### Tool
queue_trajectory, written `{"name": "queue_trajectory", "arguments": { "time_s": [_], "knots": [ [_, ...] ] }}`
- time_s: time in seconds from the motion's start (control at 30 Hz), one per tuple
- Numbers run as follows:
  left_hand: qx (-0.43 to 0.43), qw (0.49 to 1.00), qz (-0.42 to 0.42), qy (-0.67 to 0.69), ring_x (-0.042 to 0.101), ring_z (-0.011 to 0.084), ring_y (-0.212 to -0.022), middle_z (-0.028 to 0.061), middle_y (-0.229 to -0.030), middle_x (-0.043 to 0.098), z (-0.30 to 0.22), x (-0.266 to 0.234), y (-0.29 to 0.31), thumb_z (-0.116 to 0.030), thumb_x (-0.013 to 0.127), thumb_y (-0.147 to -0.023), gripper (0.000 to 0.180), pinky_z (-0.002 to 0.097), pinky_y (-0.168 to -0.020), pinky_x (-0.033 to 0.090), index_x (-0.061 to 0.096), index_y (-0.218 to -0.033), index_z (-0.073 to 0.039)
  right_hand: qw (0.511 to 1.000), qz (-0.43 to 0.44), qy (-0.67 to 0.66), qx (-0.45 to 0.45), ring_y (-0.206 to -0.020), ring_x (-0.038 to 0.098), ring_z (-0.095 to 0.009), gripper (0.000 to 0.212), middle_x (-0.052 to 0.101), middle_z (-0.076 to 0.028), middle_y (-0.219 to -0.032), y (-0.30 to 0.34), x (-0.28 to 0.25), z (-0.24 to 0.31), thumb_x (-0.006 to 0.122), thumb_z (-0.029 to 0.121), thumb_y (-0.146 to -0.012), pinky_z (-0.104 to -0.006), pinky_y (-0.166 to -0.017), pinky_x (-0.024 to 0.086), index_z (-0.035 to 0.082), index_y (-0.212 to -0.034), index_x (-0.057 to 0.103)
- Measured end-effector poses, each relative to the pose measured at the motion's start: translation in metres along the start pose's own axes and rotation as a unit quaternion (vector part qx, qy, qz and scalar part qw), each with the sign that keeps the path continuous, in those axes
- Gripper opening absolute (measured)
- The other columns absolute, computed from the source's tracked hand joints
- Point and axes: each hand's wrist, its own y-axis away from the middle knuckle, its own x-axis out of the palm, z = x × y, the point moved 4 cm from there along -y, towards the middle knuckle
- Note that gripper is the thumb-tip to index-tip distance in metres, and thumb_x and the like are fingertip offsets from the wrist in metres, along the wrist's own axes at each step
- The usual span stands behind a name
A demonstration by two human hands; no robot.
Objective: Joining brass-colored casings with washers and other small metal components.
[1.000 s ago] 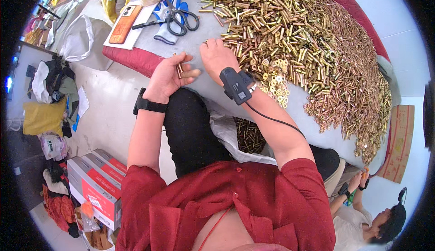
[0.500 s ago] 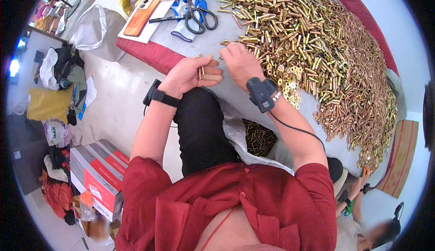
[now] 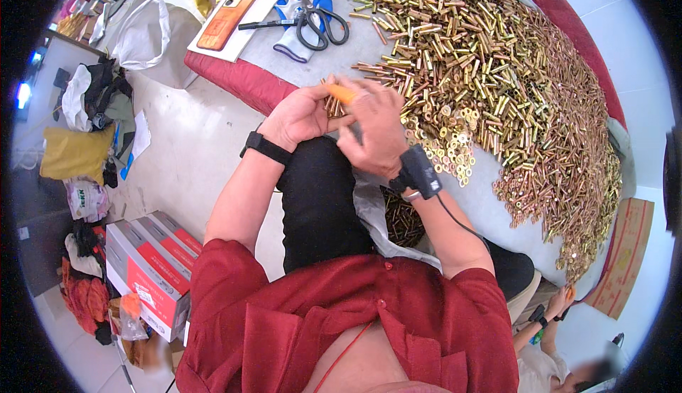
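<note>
My left hand point(image 3: 298, 115) is cupped, palm up, above my knee, holding several small copper-coloured metal tubes point(image 3: 332, 106) against its fingers. Over its fingertips reaches my right hand point(image 3: 375, 119), curved and smeared by motion. Something orange point(image 3: 341, 93) shows along the right hand's fingers; whether it is worn or held I cannot tell. Just beyond, a large heap of gold and copper-coloured metal tubes point(image 3: 455, 45) covers the grey cloth. Loose brass-coloured washers point(image 3: 449, 141) lie at the heap's near edge, beside my right wrist.
Scissors point(image 3: 320, 27), a blue-and-white glove point(image 3: 293, 51) and an orange phone point(image 3: 226, 20) lie at the far left of the cloth. Stacked boxes point(image 3: 145, 279) stand on the floor at left. A co-worker's hand point(image 3: 561, 299) touches the heap's right end.
My right hand has moved left and nearer, from beside the heap onto my left hand's fingers. The orange thing has come into sight there. My left hand has curled more.
</note>
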Motion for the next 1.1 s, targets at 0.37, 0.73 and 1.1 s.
{"name": "queue_trajectory", "arguments": {
  "time_s": [0.37,0.73,1.1],
  "knots": [
    [0.03,0.998,0.003,-0.05,0.059,0.0281,-0.1,0.0034,-0.083,0.058,0.001,0.008,0.003,-0.018,0.059,-0.092,0.02,0.0302,-0.069,0.048,0.057,-0.106,-0.005,0.984,0.097,0.153,0.001,-0.086,0.054,-0.03,0.024,0.058,-0.013,-0.094,-0.026,0.005,-0.09,0.06,0.006,-0.073,-0.0402,-0.078,0.045,0.005,-0.097,0.063],
    [0.051,0.99,-0.127,-0.027,0.064,0.0258,-0.081,0.0026,-0.063,0.055,-0.007,0.0,0.002,-0.012,0.059,-0.09,0.009,0.0261,-0.051,0.045,0.059,-0.096,-0.005,0.969,0.169,0.18,-0.014,-0.085,0.055,-0.03,0.011,0.054,-0.013,-0.088,-0.029,0.01,-0.087,0.058,0.005,-0.074,-0.0395,-0.076,0.047,0.006,-0.085,0.058],
    [0.107,0.985,-0.135,0.001,0.063,0.0316,-0.095,0.0117,-0.1,0.061,0.0,0.002,0.007,-0.02,0.052,-0.096,0.02,0.0361,-0.07,0.056,0.053,-0.108,-0.004,0.975,0.125,0.181,-0.024,-0.086,0.056,-0.028,0.01,0.054,-0.011,-0.083,-0.027,0.018,-0.077,0.058,0.008,-0.076,-0.0382,-0.071,0.05,0.005,-0.085,0.057]
  ]
}}
